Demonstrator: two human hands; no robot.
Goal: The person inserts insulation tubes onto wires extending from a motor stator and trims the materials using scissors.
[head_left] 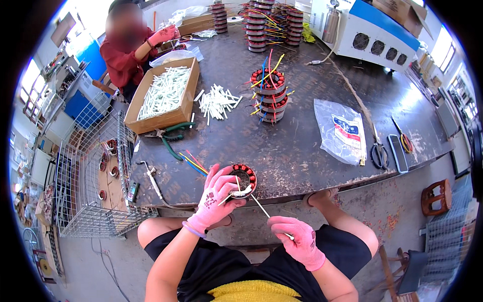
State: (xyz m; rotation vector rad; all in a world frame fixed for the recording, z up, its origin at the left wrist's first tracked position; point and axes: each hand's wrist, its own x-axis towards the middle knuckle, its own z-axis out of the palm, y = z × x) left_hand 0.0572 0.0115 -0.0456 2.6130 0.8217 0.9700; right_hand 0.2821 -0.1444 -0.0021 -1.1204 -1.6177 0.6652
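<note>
My left hand [217,198], in a pink glove, grips a small ring-shaped motor stator [250,173] with red windings at the table's front edge. White pieces of cord or sleeve lie under its fingers on the ring's near side. Yellow, blue and red lead wires [195,163] run out from the stator to the upper left. From its near side a thin white cord [260,206] stretches taut to my right hand [298,241], also pink-gloved, over my lap. The right fingers are closed around the cord, and a short white end shows at them.
A cardboard box [132,125] of white tubes stands left, with loose tubes [219,100] beside it. Green-handled pliers [170,141] and a soldering iron [153,181] lie nearby. Stacked stators [271,103] stand mid-table; scissors [378,153] and a phone [397,153] lie right. Another person [123,60] works opposite.
</note>
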